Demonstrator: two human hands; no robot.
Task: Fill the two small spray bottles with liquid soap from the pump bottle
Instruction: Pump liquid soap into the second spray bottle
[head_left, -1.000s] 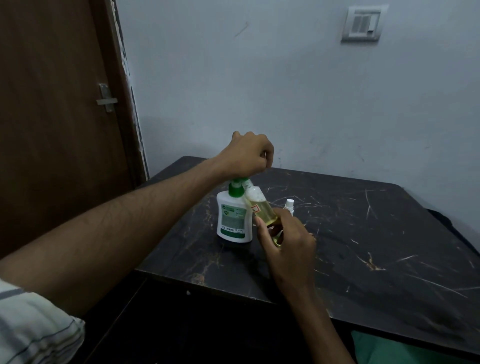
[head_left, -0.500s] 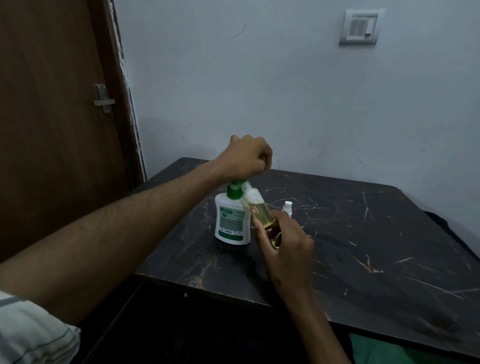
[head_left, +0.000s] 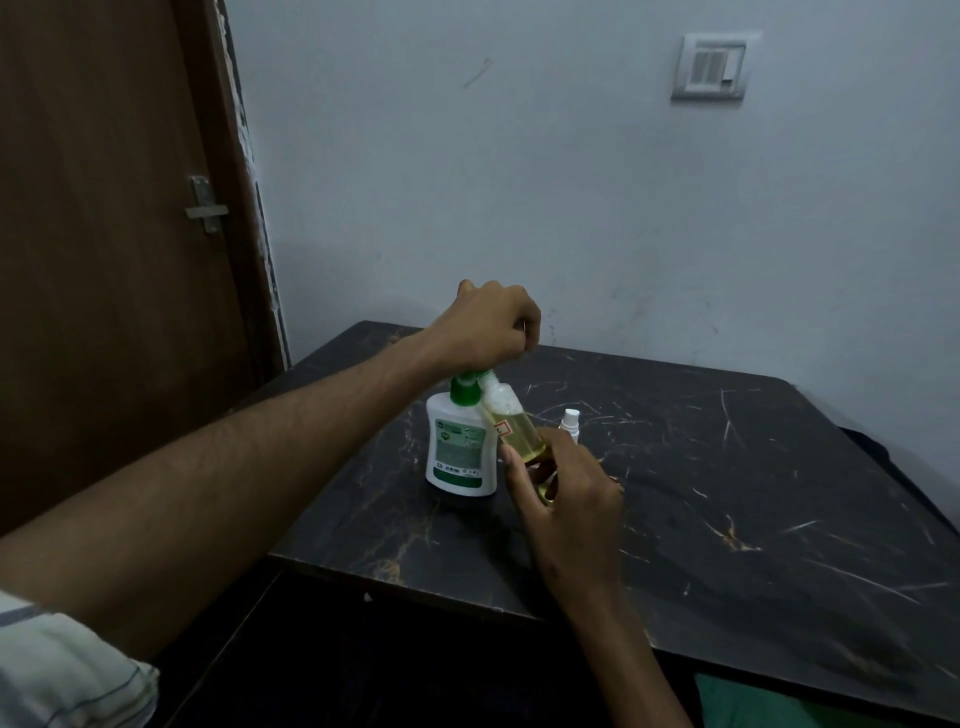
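A white pump bottle (head_left: 460, 454) with a green pump head stands on the dark marble table (head_left: 701, 493). My left hand (head_left: 485, 325) is closed over the pump head and hides most of it. My right hand (head_left: 563, 486) grips a small clear spray bottle (head_left: 511, 423), tilted with its open neck up under the pump nozzle. Yellowish liquid fills its lower part, with foam near the neck. A small white spray cap (head_left: 570, 423) stands on the table just behind my right hand. No other small bottle shows.
The table stands against a pale wall with a switch plate (head_left: 710, 66). A brown door (head_left: 104, 234) with a latch is at the left. Green cloth (head_left: 753, 701) shows below the table's near edge.
Both hands and the bottles keep the same pose. Only the camera has shifted a little.
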